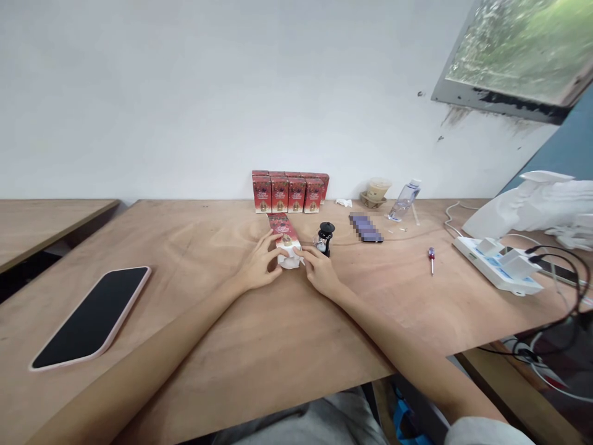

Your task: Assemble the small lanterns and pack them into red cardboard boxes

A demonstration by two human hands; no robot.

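A small red and white carton (pixel 283 230) lies on the wooden table, with its white flaps open at the end nearer me. From the left, my left hand (pixel 258 266) grips the carton, its fingers on the top and left edge and the thumb low by the flaps. My right hand (pixel 320 271) has its fingertips closed at the right flap of the same end. Just behind that hand stands a miniature black lantern (pixel 327 230) with a clear middle, partly covered by my fingers. Whether anything is inside the carton is hidden.
Several matching red cartons (pixel 288 194) stand in rows by the wall. To the right are a blurred-out phone (pixel 365 227), a cup (pixel 377 189), a bottle (pixel 404 200), a screwdriver (pixel 432 260) and a power strip (pixel 498 266). A large phone (pixel 92 318) lies left.
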